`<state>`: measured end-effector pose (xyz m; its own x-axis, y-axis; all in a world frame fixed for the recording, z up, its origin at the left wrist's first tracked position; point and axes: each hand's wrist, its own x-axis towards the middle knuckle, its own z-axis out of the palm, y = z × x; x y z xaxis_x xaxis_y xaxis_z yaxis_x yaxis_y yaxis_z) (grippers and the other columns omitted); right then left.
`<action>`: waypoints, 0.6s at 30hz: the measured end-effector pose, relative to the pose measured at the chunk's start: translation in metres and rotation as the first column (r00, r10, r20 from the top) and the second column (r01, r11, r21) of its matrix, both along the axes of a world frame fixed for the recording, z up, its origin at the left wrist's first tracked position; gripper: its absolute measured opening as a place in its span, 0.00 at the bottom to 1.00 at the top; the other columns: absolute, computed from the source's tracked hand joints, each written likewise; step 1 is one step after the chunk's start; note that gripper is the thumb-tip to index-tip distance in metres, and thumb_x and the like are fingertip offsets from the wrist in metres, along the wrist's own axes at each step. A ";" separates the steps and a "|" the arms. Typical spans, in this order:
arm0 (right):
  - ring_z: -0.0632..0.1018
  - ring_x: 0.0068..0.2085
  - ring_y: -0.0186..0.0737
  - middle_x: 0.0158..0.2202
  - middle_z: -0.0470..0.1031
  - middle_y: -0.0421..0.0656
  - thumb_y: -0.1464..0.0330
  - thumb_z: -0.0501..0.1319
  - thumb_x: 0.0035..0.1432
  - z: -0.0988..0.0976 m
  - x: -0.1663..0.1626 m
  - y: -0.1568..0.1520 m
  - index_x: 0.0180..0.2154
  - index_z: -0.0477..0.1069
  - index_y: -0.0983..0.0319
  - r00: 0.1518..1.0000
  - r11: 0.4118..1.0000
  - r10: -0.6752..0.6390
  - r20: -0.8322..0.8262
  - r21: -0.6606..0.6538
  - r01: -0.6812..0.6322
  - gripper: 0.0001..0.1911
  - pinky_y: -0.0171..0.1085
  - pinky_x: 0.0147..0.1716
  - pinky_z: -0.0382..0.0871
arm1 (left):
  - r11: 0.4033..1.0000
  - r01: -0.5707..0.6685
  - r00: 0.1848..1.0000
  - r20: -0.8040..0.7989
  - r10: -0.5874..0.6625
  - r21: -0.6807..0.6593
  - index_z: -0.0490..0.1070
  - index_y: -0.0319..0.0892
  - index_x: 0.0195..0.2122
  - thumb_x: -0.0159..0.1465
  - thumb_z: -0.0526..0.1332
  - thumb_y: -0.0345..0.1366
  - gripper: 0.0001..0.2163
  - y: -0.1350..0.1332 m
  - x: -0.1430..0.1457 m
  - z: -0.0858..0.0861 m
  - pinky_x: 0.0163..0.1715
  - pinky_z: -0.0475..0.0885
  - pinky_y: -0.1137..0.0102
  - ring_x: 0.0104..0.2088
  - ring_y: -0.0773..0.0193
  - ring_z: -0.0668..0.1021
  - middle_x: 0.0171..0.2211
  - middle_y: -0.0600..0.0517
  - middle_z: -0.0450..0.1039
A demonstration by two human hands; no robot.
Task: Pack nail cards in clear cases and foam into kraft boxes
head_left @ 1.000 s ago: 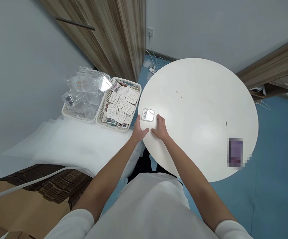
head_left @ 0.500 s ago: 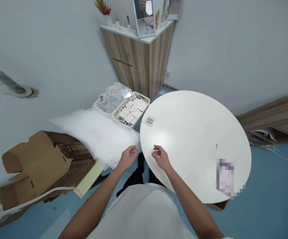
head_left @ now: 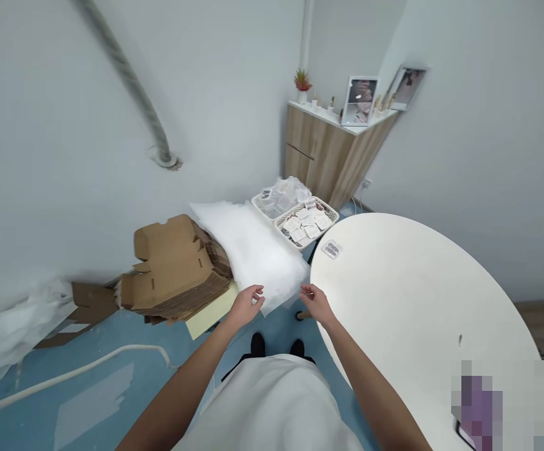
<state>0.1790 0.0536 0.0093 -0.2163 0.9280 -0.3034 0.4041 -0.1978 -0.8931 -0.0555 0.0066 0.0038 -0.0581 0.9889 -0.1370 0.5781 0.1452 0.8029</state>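
My left hand hovers with loosely spread fingers over the near edge of a white foam sheet stack, holding nothing. My right hand is open too, fingers curled a little, just off the left rim of the round white table. A small clear plastic case lies alone on the table's far left edge, well beyond both hands. My black shoes show on the blue floor below.
Two white baskets stand past the foam: one with printed cards, one with clear cases. A stack of flat cardboard boxes lies left. A wooden cabinet fills the corner. A blurred purple object rests on the table's near right.
Both hands let go of the clear case, which stays on the table, and drew back toward my body. The view swung left toward the foam sheets and cardboard.
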 end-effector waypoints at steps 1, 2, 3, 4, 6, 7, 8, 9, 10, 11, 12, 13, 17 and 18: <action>0.73 0.34 0.36 0.39 0.71 0.45 0.65 0.56 0.49 0.001 -0.015 0.005 0.43 0.66 0.61 0.999 0.999 0.040 0.015 0.011 -0.040 0.18 0.37 0.33 0.69 | 1.000 -0.014 1.000 0.006 0.014 0.002 0.67 0.41 0.42 0.55 0.55 0.39 0.15 -0.002 -0.011 0.000 0.30 0.70 0.69 0.33 0.63 0.75 0.38 0.48 0.73; 0.73 0.34 0.36 0.40 0.71 0.45 0.64 0.56 0.49 0.002 -0.030 0.009 0.44 0.66 0.60 0.996 0.996 0.086 0.028 0.018 -0.087 0.18 0.37 0.33 0.68 | 1.000 -0.032 0.999 0.011 0.032 -0.001 0.67 0.41 0.42 0.54 0.55 0.39 0.15 -0.003 -0.022 0.000 0.31 0.70 0.69 0.33 0.63 0.75 0.38 0.48 0.73; 0.73 0.35 0.36 0.41 0.71 0.45 0.64 0.56 0.50 0.003 -0.045 0.012 0.45 0.65 0.59 0.990 0.991 0.134 0.042 0.022 -0.135 0.18 0.36 0.32 0.68 | 0.999 -0.051 0.999 0.016 0.051 -0.009 0.67 0.40 0.43 0.54 0.56 0.39 0.15 -0.005 -0.032 -0.001 0.32 0.70 0.69 0.33 0.63 0.75 0.38 0.47 0.73; 0.73 0.35 0.36 0.41 0.70 0.45 0.64 0.56 0.50 0.002 -0.060 0.013 0.45 0.65 0.58 0.982 0.983 0.179 0.057 0.024 -0.180 0.18 0.36 0.32 0.68 | 0.997 -0.069 0.997 0.019 0.070 -0.022 0.67 0.40 0.43 0.54 0.56 0.38 0.16 -0.007 -0.042 -0.002 0.32 0.70 0.69 0.32 0.63 0.75 0.37 0.47 0.73; 0.73 0.35 0.36 0.42 0.70 0.45 0.63 0.55 0.51 -0.002 -0.085 0.010 0.46 0.64 0.57 0.962 0.965 0.258 0.086 0.014 -0.260 0.19 0.35 0.31 0.68 | 0.994 -0.091 0.995 0.024 0.092 -0.060 0.67 0.39 0.43 0.53 0.57 0.38 0.17 -0.012 -0.059 -0.008 0.33 0.70 0.68 0.32 0.62 0.75 0.37 0.46 0.73; 0.74 0.36 0.37 0.43 0.70 0.45 0.63 0.56 0.51 -0.005 -0.094 0.007 0.47 0.64 0.57 0.950 0.954 0.297 0.100 0.003 -0.299 0.19 0.35 0.31 0.68 | 0.993 -0.089 0.995 0.028 0.092 -0.082 0.67 0.38 0.43 0.52 0.57 0.38 0.17 -0.014 -0.065 -0.011 0.33 0.70 0.67 0.32 0.62 0.76 0.37 0.46 0.73; 0.74 0.36 0.37 0.43 0.70 0.45 0.62 0.56 0.51 -0.008 -0.101 0.004 0.47 0.64 0.57 0.934 0.940 0.341 0.109 -0.013 -0.342 0.19 0.35 0.31 0.68 | 0.992 -0.079 0.996 0.035 0.083 -0.102 0.67 0.38 0.43 0.52 0.58 0.39 0.17 -0.016 -0.069 -0.014 0.33 0.70 0.67 0.32 0.61 0.76 0.37 0.46 0.73; 0.74 0.36 0.37 0.43 0.70 0.45 0.62 0.56 0.52 -0.012 -0.105 0.001 0.47 0.64 0.57 0.915 0.922 0.387 0.114 -0.031 -0.386 0.19 0.35 0.31 0.68 | 0.991 -0.061 0.997 0.045 0.066 -0.120 0.67 0.38 0.43 0.52 0.58 0.39 0.18 -0.018 -0.072 -0.017 0.34 0.70 0.67 0.32 0.61 0.76 0.38 0.46 0.72; 0.74 0.37 0.38 0.43 0.70 0.45 0.61 0.56 0.52 -0.016 -0.108 -0.001 0.47 0.64 0.57 0.896 0.904 0.428 0.119 -0.049 -0.425 0.19 0.36 0.32 0.68 | 0.990 -0.039 0.997 0.055 0.046 -0.133 0.67 0.39 0.43 0.52 0.58 0.40 0.18 -0.019 -0.074 -0.020 0.34 0.70 0.66 0.33 0.60 0.76 0.39 0.45 0.72; 0.74 0.37 0.38 0.43 0.70 0.45 0.61 0.56 0.52 -0.019 -0.109 -0.001 0.47 0.64 0.58 0.881 0.890 0.456 0.130 -0.063 -0.451 0.19 0.36 0.33 0.68 | 0.990 -0.016 0.998 0.064 0.025 -0.143 0.67 0.39 0.44 0.52 0.58 0.40 0.19 -0.019 -0.075 -0.022 0.34 0.70 0.66 0.34 0.60 0.76 0.39 0.45 0.72; 0.74 0.38 0.39 0.43 0.70 0.46 0.61 0.56 0.52 -0.022 -0.109 0.000 0.47 0.64 0.58 0.873 0.886 0.464 0.150 -0.068 -0.459 0.19 0.37 0.34 0.68 | 0.989 0.005 0.997 0.072 0.006 -0.150 0.67 0.39 0.44 0.52 0.58 0.41 0.19 -0.018 -0.075 -0.024 0.34 0.70 0.66 0.34 0.60 0.76 0.40 0.45 0.72; 0.73 0.38 0.39 0.44 0.70 0.46 0.62 0.56 0.52 -0.023 -0.108 0.004 0.47 0.64 0.58 0.874 0.892 0.451 0.178 -0.062 -0.448 0.19 0.38 0.35 0.68 | 0.988 0.021 0.997 0.075 -0.010 -0.155 0.66 0.39 0.45 0.53 0.57 0.41 0.19 -0.016 -0.074 -0.024 0.35 0.70 0.66 0.35 0.60 0.75 0.40 0.45 0.71; 0.72 0.43 0.41 0.46 0.67 0.47 0.61 0.58 0.51 -0.019 -0.108 0.038 0.47 0.64 0.58 0.898 0.933 0.345 0.273 0.002 -0.359 0.20 0.40 0.41 0.66 | 0.985 0.048 0.998 0.043 -0.042 -0.167 0.66 0.39 0.46 0.53 0.58 0.40 0.19 0.006 -0.066 -0.022 0.37 0.69 0.66 0.37 0.59 0.75 0.41 0.45 0.71; 0.71 0.44 0.41 0.47 0.67 0.46 0.60 0.58 0.50 -0.017 -0.110 0.050 0.47 0.64 0.57 0.897 0.935 0.337 0.286 0.011 -0.354 0.21 0.40 0.43 0.65 | 0.984 0.058 0.998 0.027 -0.054 -0.166 0.65 0.39 0.46 0.53 0.58 0.40 0.19 0.015 -0.063 -0.021 0.38 0.68 0.65 0.38 0.59 0.74 0.42 0.45 0.70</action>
